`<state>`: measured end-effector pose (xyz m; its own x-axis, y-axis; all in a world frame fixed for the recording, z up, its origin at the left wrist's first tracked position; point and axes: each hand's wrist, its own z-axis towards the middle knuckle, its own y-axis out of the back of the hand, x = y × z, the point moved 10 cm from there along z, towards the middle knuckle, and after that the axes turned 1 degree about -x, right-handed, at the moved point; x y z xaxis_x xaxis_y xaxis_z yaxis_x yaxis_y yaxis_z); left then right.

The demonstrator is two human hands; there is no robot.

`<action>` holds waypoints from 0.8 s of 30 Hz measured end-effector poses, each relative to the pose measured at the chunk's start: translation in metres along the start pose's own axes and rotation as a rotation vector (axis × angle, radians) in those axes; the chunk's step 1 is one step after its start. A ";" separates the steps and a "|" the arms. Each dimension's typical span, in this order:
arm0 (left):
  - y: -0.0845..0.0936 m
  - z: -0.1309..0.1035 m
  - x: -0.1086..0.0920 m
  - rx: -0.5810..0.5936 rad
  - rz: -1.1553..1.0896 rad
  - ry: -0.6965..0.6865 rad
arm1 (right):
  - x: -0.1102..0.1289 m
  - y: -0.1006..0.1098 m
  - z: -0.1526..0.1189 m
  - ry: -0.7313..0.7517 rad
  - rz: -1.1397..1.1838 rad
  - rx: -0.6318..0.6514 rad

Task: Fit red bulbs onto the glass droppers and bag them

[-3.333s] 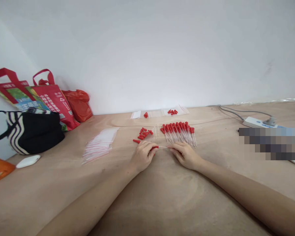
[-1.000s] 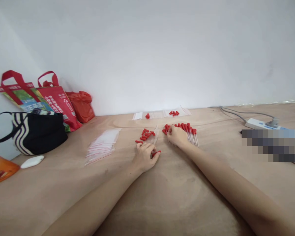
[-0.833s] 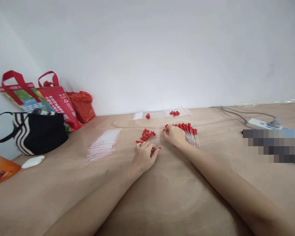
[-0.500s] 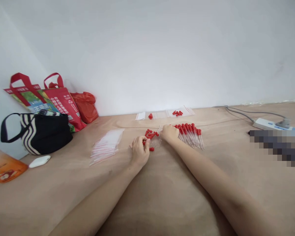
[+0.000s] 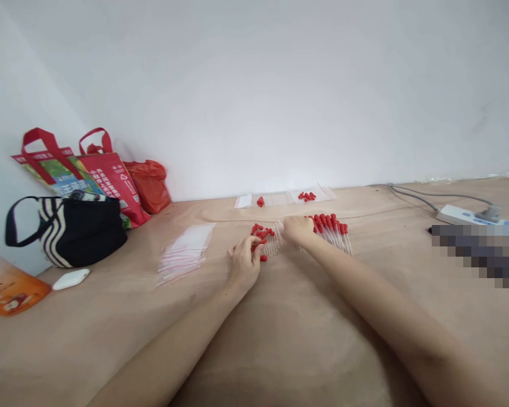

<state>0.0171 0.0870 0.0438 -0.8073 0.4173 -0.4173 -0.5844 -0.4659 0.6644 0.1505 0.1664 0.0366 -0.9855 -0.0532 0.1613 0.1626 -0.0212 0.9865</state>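
Observation:
My left hand (image 5: 245,263) is at the near left side of a small heap of red rubber dropper bulbs (image 5: 263,232). Its thumb and fingers are closed, with a red bulb showing between them. Another bulb (image 5: 263,258) lies just below the fingertips. Thin clear glass tubes (image 5: 275,240) are lined up between my two hands. My right hand (image 5: 299,230) is closed over the right end of these tubes, its fingertips turned away, so what it grips is hidden. Right beside it is a row of droppers (image 5: 335,232) with red bulbs on clear stems.
Flat clear zip bags (image 5: 185,251) are stacked at left. Along the wall lie more clear bags (image 5: 322,193) with red bulbs. A black striped bag (image 5: 89,232), red shopping bags (image 5: 110,181), a white case (image 5: 71,279) and an orange pouch (image 5: 12,285) stand left; a power strip (image 5: 462,214) is right.
My right hand has shifted slightly right, uncovering more of the clear tubes. My left hand stays by the bulbs, its fingers moved a little. The view has shifted slightly.

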 end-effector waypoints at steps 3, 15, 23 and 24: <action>-0.006 -0.002 -0.010 0.064 0.010 -0.071 | -0.018 0.006 -0.035 0.076 -0.039 -0.013; -0.025 -0.017 -0.044 0.216 0.014 -0.320 | -0.053 -0.008 -0.091 0.266 0.025 -0.132; -0.023 -0.015 -0.048 0.216 -0.008 -0.316 | -0.044 -0.016 -0.094 0.356 0.061 -0.290; -0.024 -0.015 -0.048 0.216 -0.007 -0.319 | -0.043 -0.015 -0.095 0.370 0.085 -0.306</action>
<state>0.0685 0.0665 0.0386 -0.7168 0.6578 -0.2314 -0.5316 -0.3008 0.7918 0.1948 0.0742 0.0119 -0.8937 -0.4175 0.1645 0.3029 -0.2909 0.9075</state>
